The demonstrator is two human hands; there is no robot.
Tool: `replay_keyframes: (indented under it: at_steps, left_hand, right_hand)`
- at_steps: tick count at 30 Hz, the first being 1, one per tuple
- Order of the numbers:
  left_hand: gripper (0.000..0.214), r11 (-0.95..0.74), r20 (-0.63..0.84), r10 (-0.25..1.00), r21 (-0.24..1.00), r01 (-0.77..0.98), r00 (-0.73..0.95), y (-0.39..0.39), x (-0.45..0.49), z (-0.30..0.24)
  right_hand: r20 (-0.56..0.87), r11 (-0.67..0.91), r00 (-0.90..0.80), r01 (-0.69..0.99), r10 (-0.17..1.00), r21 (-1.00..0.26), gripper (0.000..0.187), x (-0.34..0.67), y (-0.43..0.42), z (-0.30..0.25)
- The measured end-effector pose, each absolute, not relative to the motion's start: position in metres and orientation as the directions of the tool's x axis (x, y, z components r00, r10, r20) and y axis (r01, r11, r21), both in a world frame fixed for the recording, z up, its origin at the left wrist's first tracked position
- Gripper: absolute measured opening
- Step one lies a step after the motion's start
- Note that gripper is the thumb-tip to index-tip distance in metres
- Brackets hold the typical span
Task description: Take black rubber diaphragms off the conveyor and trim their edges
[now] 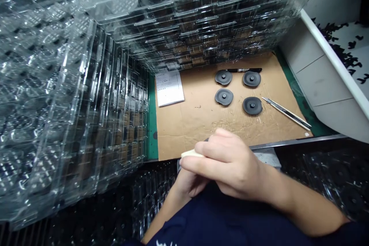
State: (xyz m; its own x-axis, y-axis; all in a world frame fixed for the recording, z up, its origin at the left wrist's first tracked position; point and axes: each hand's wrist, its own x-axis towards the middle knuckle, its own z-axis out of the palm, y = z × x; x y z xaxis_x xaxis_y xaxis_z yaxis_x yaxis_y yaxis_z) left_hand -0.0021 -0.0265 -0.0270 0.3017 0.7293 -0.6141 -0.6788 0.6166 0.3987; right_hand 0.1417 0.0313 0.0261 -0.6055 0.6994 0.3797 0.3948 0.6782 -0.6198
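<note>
My right hand [230, 163] is closed over a small cream-coloured piece [191, 154], whose edge shows between thumb and fingers; its kind is unclear. Beneath it, my left hand [188, 180] is cupped close to my body, its fingers mostly hidden by the right. A dark edge [206, 139] peeks out past the right knuckles, too little to identify. Beyond the hands, several black round discs with a centre stud lie on brown cardboard [196, 123]; the nearest disc [252, 105] is at the right. Beside it lies a pair of tweezers [286, 113].
Stacked clear plastic trays rise on the left [115, 103] and along the back [201, 19]. A white paper pad [170, 89] and a black pen [243, 70] lie on the cardboard. At right stands a white bin [328, 73], with small black parts [348, 57] beyond its rim.
</note>
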Motion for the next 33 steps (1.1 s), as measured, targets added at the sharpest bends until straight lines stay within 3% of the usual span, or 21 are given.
replay_keyframes:
  at_steps: [1, 3, 6, 9, 12, 15, 18, 22, 25, 27, 30, 33]
  left_hand:
    - [0.041, 0.611, -0.606, 0.735, 0.398, -0.684, 0.305, -0.025, -0.002, -0.027]
    - [0.052, 0.597, -0.578, 0.753, 0.398, -0.697, 0.315, -0.022, -0.003, -0.026]
    - [0.062, 0.572, -0.553, 0.772, 0.386, -0.724, 0.315, -0.019, -0.007, -0.023]
    - [0.063, 0.556, -0.546, 0.778, 0.365, -0.747, 0.312, -0.018, -0.011, -0.020]
    - [0.065, 0.561, -0.559, 0.768, 0.349, -0.751, 0.314, -0.018, -0.012, -0.020]
    - [0.064, 0.560, -0.549, 0.772, 0.346, -0.753, 0.321, -0.018, -0.010, -0.023]
    - [0.063, 0.535, -0.523, 0.798, 0.388, -0.751, 0.299, -0.016, -0.007, -0.023]
    - [0.051, 0.503, -0.509, 0.829, 0.499, -0.706, 0.231, -0.009, -0.007, -0.018]
    - [0.047, 0.475, -0.521, 0.840, 0.573, -0.668, 0.152, -0.003, -0.007, -0.013]
    - [0.044, 0.452, -0.515, 0.850, 0.601, -0.659, 0.114, 0.000, -0.005, -0.010]
    - [0.037, 0.457, -0.500, 0.854, 0.596, -0.660, 0.140, 0.003, 0.001, -0.005]
    - [0.043, 0.464, -0.489, 0.855, 0.567, -0.681, 0.175, 0.006, 0.001, -0.003]
  right_hand:
    - [0.401, 0.681, -0.603, 0.352, 0.690, -0.643, 0.027, 0.143, 0.034, 0.024]
    - [0.346, 0.581, -0.526, 0.389, 0.777, -0.715, 0.024, 0.149, 0.041, 0.016]
    - [0.124, 0.284, -0.330, 0.496, 0.936, -0.820, 0.021, 0.163, 0.045, -0.013]
    - [-0.085, 0.062, -0.265, 0.501, 0.961, -0.863, 0.023, 0.171, 0.034, -0.053]
    - [-0.164, -0.003, -0.264, 0.519, 0.951, -0.855, 0.023, 0.173, 0.022, -0.076]
    - [-0.143, -0.035, -0.164, 0.530, 0.976, -0.847, 0.025, 0.171, 0.022, -0.058]
    - [0.039, 0.069, -0.070, 0.503, 0.997, -0.862, 0.028, 0.159, 0.024, -0.013]
    - [0.337, 0.447, -0.322, 0.381, 0.885, -0.809, 0.028, 0.136, 0.014, 0.020]
    - [0.317, 0.499, -0.479, 0.321, 0.818, -0.805, 0.025, 0.128, 0.014, 0.020]
    - [0.314, 0.498, -0.467, 0.348, 0.827, -0.794, 0.023, 0.126, 0.019, 0.020]
    - [0.419, 0.545, -0.360, 0.417, 0.834, -0.727, 0.026, 0.126, 0.026, 0.021]
    - [0.432, 0.598, -0.437, 0.380, 0.789, -0.706, 0.029, 0.136, 0.021, 0.018]
